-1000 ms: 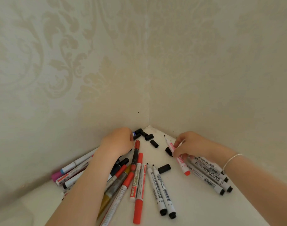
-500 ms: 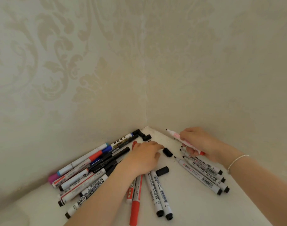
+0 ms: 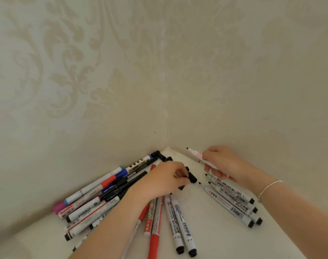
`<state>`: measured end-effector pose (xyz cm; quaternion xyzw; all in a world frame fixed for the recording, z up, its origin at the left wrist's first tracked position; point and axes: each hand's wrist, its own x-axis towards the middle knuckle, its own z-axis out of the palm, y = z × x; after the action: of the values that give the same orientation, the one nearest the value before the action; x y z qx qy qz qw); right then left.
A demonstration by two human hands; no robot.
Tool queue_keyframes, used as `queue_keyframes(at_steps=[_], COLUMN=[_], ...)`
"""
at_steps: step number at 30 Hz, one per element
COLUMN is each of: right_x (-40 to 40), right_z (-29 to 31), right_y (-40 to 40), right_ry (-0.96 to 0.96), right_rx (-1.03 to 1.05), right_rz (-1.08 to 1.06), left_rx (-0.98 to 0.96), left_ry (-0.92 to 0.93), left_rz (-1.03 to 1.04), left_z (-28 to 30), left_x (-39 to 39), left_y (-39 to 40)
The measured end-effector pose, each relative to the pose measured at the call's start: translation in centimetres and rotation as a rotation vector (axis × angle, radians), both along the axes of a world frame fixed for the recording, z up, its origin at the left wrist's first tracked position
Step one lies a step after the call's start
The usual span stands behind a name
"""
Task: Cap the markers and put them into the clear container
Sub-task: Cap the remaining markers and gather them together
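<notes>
Patterned cream wallpaper corners a white tabletop strewn with markers; right hand pinches an uncapped white pink-printed marker mid-barrel, left hand curls onto a small black plastic cap; light, rigid, slippery, best gripped mid-barrel; container unseen.

Two hands, roughly twenty markers, several loose caps

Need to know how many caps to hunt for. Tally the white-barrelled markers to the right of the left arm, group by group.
Pink-printed marker in the right hand: 1
Wrist-side black-ended markers, lying on the table: 4
Middle black-ended markers, lying side by side: 2
Total: 7
</notes>
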<state>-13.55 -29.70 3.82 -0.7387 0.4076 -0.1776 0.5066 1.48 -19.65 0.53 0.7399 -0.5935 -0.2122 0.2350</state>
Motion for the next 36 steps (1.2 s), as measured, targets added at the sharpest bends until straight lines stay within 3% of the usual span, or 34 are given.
queue_keyframes(at_steps=[3,5,11,20,29,32,36], right_x=[-0.1,-0.1,-0.2,0.1,0.6,0.8,0.8], right_z=[0.2,0.4,0.8,0.6,0.5,0.3,0.3], right_y=[0.4,0.7,1.1,1.3,1.5,1.4,1.3], right_ry=[-0.075,-0.131,-0.191,-0.114,-0.028,-0.035,-0.124], right_rx=[0.009,0.015,-0.018,-0.056,-0.17,-0.212,-0.108], right_rz=[0.055,0.094,0.188,0.205,0.269,0.257,0.241], left_rx=[-0.127,-0.156,-0.312,-0.402,-0.374,-0.322,-0.283], left_ry=[0.409,0.559,0.522,0.366,0.02,0.125,0.508], left_rz=[0.12,0.159,0.242,0.221,0.048,0.041,0.007], left_z=[1.1,1.5,1.8,1.9,1.8,2.0,2.2], left_x=[1.3,1.9,2.8,2.6,2.0,2.1,2.7], left_y=[0.2,0.4,0.4,0.3,0.4,0.6,1.0])
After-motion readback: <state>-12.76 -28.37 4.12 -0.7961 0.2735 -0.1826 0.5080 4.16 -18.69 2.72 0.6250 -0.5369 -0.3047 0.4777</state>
